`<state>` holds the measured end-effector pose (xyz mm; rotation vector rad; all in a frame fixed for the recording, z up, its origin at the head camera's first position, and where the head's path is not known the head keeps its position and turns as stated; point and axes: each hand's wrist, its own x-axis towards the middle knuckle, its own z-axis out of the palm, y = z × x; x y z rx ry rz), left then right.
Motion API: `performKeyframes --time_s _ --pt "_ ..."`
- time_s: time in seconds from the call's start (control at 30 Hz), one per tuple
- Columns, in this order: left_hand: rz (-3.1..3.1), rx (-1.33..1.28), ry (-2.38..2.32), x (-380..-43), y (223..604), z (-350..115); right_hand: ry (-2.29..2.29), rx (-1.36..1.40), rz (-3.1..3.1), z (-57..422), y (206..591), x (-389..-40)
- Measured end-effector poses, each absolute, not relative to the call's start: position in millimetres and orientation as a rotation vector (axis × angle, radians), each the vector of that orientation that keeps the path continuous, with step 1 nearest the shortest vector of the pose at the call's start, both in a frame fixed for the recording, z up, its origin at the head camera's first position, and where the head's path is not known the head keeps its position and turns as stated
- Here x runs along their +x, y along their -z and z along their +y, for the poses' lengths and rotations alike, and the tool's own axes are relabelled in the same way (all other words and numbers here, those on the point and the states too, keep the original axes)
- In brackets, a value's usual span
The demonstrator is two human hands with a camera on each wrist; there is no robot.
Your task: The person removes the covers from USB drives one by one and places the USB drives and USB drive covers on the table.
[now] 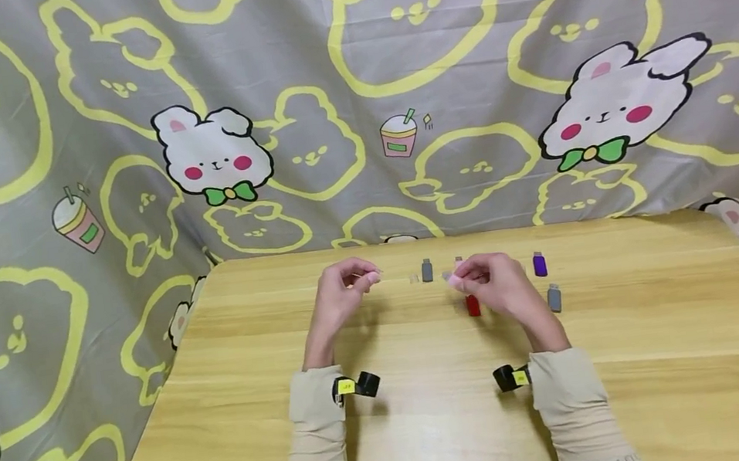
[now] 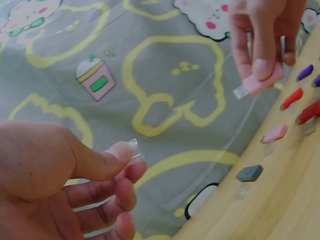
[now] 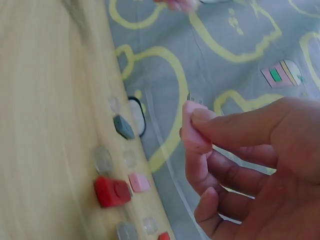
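Note:
My left hand [image 1: 343, 292] pinches a small clear plastic cap [image 2: 134, 152] between thumb and index finger. Level with it, across a gap, my right hand [image 1: 497, 284] pinches a pink USB flash drive [image 3: 194, 131] with thumb and fingertips. The drive's metal plug [image 2: 241, 92] is bare and points toward the left hand. Both hands are raised above the table. The cap is barely visible in the head view.
On the wooden table [image 1: 430, 425] lie a dark grey drive [image 1: 427, 270], a red drive [image 1: 473, 306], a purple drive [image 1: 540, 264] and a lighter grey drive [image 1: 554, 298]. Another pink drive [image 3: 139, 182] lies near several clear caps. A patterned curtain [image 1: 291, 62] hangs behind.

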<state>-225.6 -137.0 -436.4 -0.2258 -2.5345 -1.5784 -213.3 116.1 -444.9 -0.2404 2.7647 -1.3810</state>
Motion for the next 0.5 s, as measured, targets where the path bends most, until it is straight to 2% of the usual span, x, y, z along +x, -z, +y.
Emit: performKeyframes --time_s 0.2,0.5 --pt "-2.634 -0.352 1.567 -229 437 -139 1.385 -0.236 2.828 111 450 -215" --pt "-2.687 -0.318 1.472 -227 443 -138 1.188 -0.111 3.026 75 466 -214"
